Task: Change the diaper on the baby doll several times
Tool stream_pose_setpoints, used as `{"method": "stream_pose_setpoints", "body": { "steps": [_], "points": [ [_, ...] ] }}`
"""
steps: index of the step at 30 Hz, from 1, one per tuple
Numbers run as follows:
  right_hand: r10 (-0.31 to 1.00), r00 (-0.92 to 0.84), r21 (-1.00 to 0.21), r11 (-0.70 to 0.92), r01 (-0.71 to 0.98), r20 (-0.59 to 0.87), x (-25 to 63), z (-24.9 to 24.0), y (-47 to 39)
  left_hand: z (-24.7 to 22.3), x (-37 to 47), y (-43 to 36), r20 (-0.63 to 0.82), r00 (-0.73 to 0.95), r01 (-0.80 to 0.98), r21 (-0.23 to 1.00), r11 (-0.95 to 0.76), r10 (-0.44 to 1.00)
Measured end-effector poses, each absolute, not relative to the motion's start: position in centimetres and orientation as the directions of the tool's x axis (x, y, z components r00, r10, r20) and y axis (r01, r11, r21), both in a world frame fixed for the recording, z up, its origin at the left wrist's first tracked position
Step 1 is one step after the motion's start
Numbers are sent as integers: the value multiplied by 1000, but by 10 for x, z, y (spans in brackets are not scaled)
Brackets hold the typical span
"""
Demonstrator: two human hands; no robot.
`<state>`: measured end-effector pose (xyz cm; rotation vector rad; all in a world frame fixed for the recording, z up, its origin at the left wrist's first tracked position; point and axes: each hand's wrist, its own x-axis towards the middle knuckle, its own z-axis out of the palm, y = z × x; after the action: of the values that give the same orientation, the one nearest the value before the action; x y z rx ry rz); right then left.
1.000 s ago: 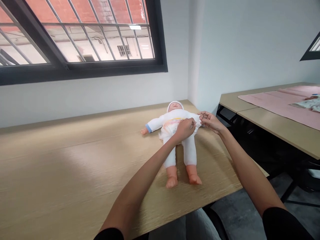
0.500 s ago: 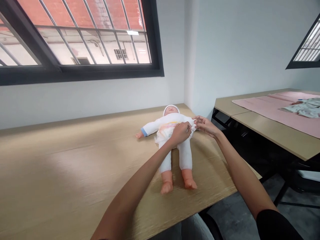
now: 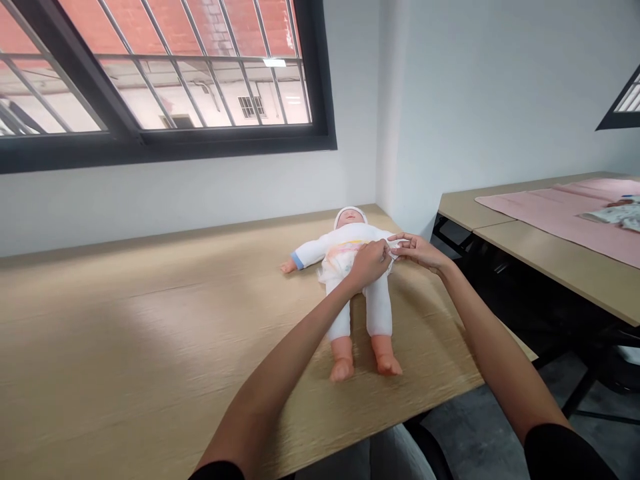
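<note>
A baby doll (image 3: 381, 303) in white clothes with a blue cuff lies on its back on the wooden table (image 3: 150, 333), its head towards the wall. Round its waist is a white diaper (image 3: 334, 264) with a coloured print. My left hand (image 3: 371, 263) lies over the doll's middle, its fingers pinched on the diaper's edge at the right side. Right beside it, my right hand (image 3: 416, 251) has thumb and fingers closed on the same edge. The doll's hand on that side is hidden.
Behind the table are a wall and a barred window (image 3: 210, 80). At the right stands another table (image 3: 555, 250) with a pink mat (image 3: 565, 207) and patterned cloth (image 3: 620, 213). The near table's edge runs below the doll's feet.
The view has turned slightly left, so everything appears shifted right. My right hand's fingers are closer together at the diaper's edge, while my left hand stays pinched there.
</note>
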<state>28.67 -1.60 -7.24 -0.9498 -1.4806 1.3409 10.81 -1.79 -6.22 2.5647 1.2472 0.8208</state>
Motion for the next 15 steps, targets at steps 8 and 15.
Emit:
{"method": "stream_pose_setpoints", "body": {
  "steps": [8,15],
  "points": [
    [961,-246,-992,117,-52,126,286,-69,-19,-64,108,-16,410,492,658,402,-637,768],
    [954,-273,-992,123,-22,125,286,-67,-22,-62,104,-13,389,530,552,517,-655,754]
  ]
}}
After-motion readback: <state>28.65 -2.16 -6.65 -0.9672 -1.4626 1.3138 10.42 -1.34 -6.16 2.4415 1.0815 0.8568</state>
